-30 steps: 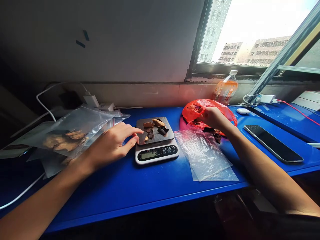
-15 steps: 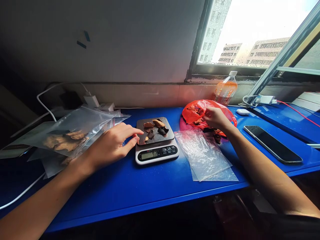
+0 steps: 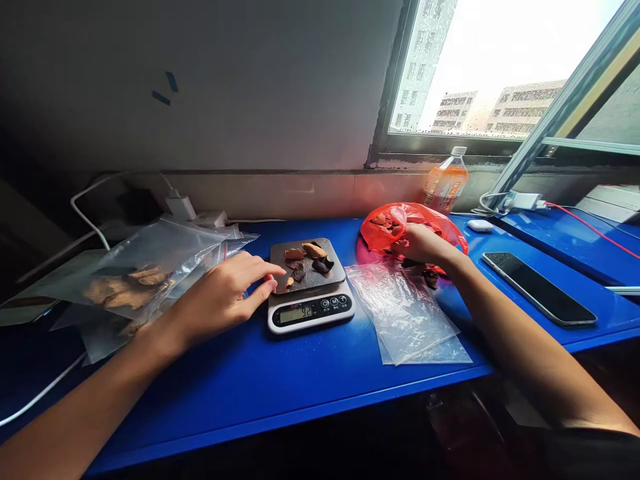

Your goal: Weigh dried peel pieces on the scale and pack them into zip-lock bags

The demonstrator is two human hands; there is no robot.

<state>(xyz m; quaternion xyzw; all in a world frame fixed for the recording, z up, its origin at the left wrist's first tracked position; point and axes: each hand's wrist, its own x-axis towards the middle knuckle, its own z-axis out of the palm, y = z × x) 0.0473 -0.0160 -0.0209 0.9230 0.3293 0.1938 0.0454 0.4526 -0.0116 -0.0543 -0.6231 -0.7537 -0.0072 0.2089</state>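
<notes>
A small digital kitchen scale (image 3: 309,320) sits mid-table with its display lit. Several dried pieces (image 3: 316,251), brown and black like bark or peel, lie on its metal plate. My left hand (image 3: 240,287) is at the plate's left edge, empty, index finger and thumb stretched out and apart. The index fingertip is close to the small pieces. My right hand (image 3: 425,243) is at the mouth of a red plastic bag (image 3: 383,227) holding more dried pieces. Its fingertips are hidden there, so I cannot tell what they grip. Clear zip bags (image 3: 413,320) lie flat in front of the red bag.
Zip bags with tan dried slices (image 3: 125,287) lie at left. An orange drink bottle (image 3: 447,180) stands behind the red bag. A phone (image 3: 540,287), a white earphone case (image 3: 480,226) and a charger (image 3: 523,201) are at right. The blue table (image 3: 280,393) ends at a front edge.
My right hand has sunk slightly deeper into the red bag. The left hand stays beside the scale. The display digits have changed, and the whole view has shifted a little.
</notes>
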